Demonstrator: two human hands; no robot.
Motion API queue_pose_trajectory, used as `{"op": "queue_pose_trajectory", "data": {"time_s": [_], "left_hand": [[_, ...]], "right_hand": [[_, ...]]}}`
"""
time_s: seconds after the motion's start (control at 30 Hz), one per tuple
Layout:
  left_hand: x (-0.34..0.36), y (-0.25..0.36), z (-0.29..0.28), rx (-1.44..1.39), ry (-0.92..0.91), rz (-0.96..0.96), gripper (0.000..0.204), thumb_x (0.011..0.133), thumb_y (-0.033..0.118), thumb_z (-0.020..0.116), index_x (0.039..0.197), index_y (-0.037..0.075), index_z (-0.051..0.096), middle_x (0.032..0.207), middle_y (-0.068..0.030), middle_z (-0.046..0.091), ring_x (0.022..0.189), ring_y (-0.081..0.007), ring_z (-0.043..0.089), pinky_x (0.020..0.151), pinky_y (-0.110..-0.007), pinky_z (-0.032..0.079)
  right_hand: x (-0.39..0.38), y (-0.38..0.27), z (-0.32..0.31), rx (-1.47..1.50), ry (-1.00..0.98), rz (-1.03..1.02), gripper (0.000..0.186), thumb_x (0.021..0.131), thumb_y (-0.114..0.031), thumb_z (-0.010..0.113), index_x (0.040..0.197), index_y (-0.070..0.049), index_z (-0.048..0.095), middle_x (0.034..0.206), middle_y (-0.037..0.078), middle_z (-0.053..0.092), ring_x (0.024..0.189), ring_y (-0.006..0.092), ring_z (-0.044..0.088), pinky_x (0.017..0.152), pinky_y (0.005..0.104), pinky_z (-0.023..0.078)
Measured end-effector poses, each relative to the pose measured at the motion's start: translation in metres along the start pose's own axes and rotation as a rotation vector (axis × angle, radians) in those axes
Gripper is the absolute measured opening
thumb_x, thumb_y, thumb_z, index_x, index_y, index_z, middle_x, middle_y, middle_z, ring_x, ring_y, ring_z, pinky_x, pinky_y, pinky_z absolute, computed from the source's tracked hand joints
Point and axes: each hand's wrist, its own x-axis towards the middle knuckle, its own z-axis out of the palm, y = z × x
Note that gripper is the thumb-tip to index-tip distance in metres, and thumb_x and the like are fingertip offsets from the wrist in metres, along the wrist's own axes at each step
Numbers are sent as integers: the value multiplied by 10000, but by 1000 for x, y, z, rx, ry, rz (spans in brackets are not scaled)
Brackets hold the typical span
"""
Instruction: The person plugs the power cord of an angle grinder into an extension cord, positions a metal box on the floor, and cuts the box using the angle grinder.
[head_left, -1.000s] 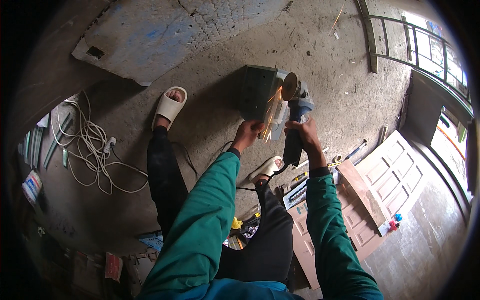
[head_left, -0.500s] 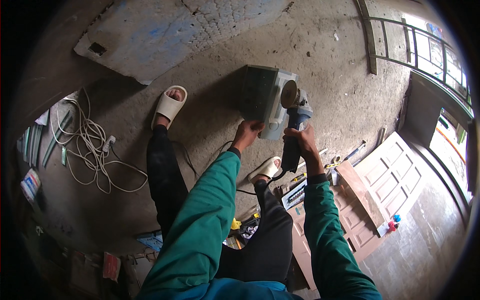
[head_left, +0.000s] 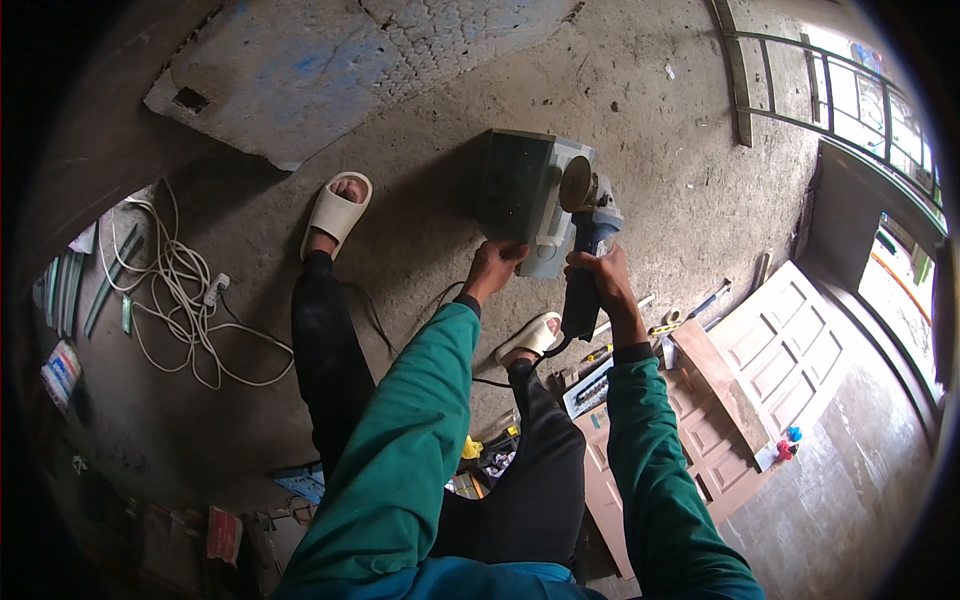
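A grey metal box (head_left: 515, 190) with a paler, ridged right side is in front of me above the concrete floor. My left hand (head_left: 495, 268) grips its near edge, fingers closed over the rim. In my right hand (head_left: 605, 280) is an angle grinder (head_left: 590, 235), its dark body pointing away from me. The grinder's round disc (head_left: 576, 184) stands close to the right side of the box; whether it touches I cannot tell. A black cord (head_left: 555, 350) runs from the grinder's near end past my foot.
White extension cable (head_left: 185, 290) lies coiled at left beside metal strips (head_left: 70, 285). A large stained board (head_left: 290, 85) is at the far left. Panelled doors (head_left: 780, 340) lie at right among tools, and a ladder-like metal frame (head_left: 800, 50) is at far right. My sandalled feet flank the work.
Almost nothing differs. The grinder and its disc have shifted very slightly, and both hands keep their hold.
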Motion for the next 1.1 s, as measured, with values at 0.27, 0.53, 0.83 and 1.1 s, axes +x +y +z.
{"op": "queue_pose_trajectory", "data": {"time_s": [0.27, 0.53, 0.83, 1.1], "left_hand": [[5, -13, 1, 9, 38, 64, 270, 878, 233, 656, 1081, 56, 682, 931, -120, 711, 786, -161, 645, 726, -307, 494], [5, -13, 0, -15, 40, 86, 266, 876, 228, 656, 1080, 59, 681, 983, -129, 706, 877, -188, 665, 787, -310, 492], [5, -13, 3, -7, 43, 42, 268, 868, 228, 662, 1074, 58, 681, 1015, -134, 699, 920, -204, 666, 809, -314, 493], [6, -14, 1, -19, 29, 45, 264, 868, 218, 668, 1069, 47, 679, 998, -123, 704, 901, -189, 665, 801, -311, 496]], "right_hand": [[1, -3, 2, -1, -27, -9, 261, 672, -49, 704, 888, 17, 573, 727, 97, 639, 591, 186, 641, 551, 301, 514], [3, -9, 4, -17, 0, -2, 255, 671, -43, 701, 886, 10, 574, 707, 96, 635, 590, 187, 639, 550, 304, 515], [1, -4, 2, -35, -7, -18, 279, 669, -41, 704, 901, 15, 561, 722, 93, 629, 575, 186, 637, 533, 306, 517], [-3, -9, 2, 21, 3, -37, 261, 664, -75, 711, 849, 31, 561, 679, 116, 605, 544, 204, 620, 506, 318, 521]]}}
